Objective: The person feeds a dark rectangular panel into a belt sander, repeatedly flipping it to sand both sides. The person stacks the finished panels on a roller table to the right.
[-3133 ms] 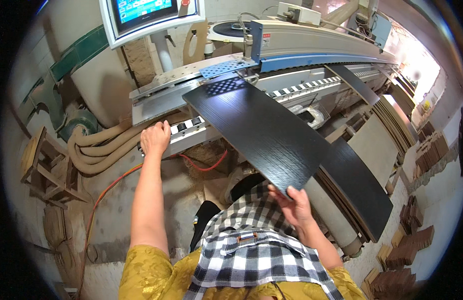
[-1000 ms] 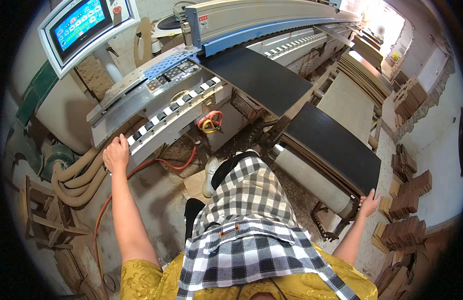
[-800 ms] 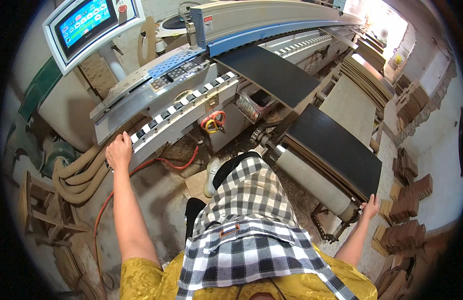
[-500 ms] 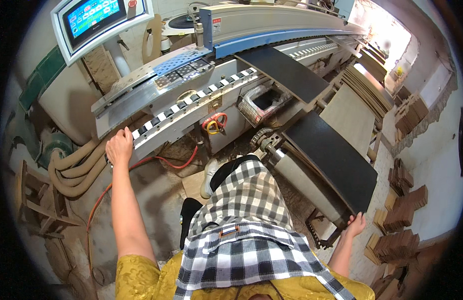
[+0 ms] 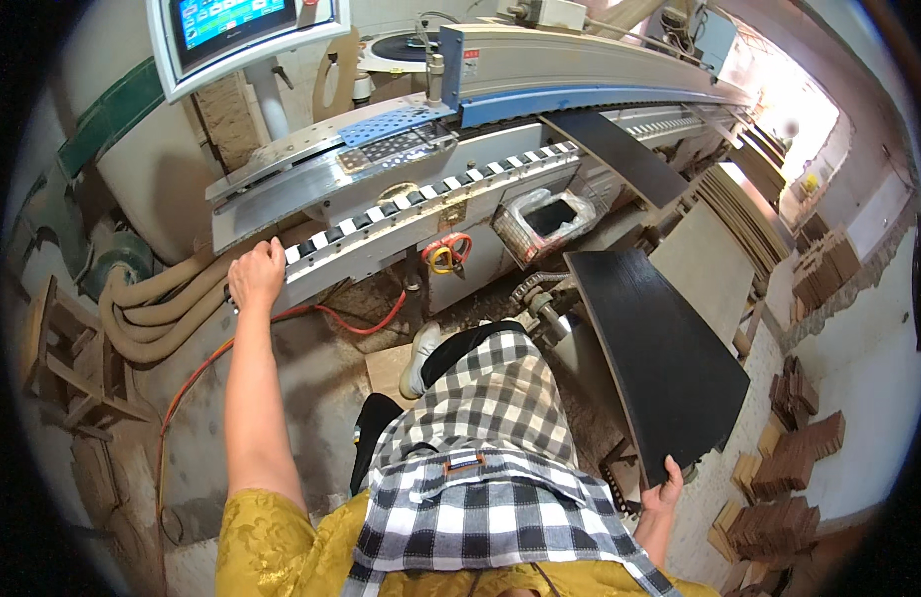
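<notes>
My left hand (image 5: 256, 276) is closed over the near end of the white roller rail (image 5: 366, 237), which runs along the front of a long edge banding machine (image 5: 600, 80). At the right, my right hand (image 5: 663, 488) grips the near corner of a black board (image 5: 669, 348), thumb on top and fingers underneath. That board slants over a roller conveyor (image 5: 552, 320), its near end raised. A second black board (image 5: 619, 154) lies farther off, one end in under the machine's blue-edged beam; neither hand touches it.
A plastic-lined bin (image 5: 547, 221) sits below the rail. Flexible hoses (image 5: 167, 308) and a red air hose (image 5: 366, 326) lie at the left, near a wooden stool (image 5: 77, 363). A control screen (image 5: 236, 30) stands upper left. Stacked boards (image 5: 744, 214) and brown strips (image 5: 794, 468) line the right.
My right hand has lifted and turned the near black board, shifting slightly left with it. The far board has slid farther along the machine. My left hand keeps its hold while the view shifts.
</notes>
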Motion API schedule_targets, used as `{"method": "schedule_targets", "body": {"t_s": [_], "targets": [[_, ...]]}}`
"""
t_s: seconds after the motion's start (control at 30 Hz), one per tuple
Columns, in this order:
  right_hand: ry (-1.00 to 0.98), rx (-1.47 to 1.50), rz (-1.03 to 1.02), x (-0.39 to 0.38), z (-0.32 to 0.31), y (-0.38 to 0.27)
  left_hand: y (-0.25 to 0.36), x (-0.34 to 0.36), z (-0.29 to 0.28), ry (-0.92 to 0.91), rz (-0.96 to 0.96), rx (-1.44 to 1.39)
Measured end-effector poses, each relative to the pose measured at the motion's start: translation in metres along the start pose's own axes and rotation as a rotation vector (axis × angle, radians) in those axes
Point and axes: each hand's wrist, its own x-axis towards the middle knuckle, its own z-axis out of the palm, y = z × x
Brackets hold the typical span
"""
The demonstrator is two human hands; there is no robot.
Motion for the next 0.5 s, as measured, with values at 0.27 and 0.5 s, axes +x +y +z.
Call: {"method": "schedule_targets", "body": {"t_s": [0.27, 0.5], "targets": [[-0.244, -0.018, -0.019, -0.006, 0.046, -0.001, -0.006, 0.001, 0.003, -0.031, -0.011, 0.006], [-0.356, -0.08, 0.226, 0.032, 0.148, 0.046, -0.002, 0.0, 0.0, -0.011, -0.025, 0.007]]}}
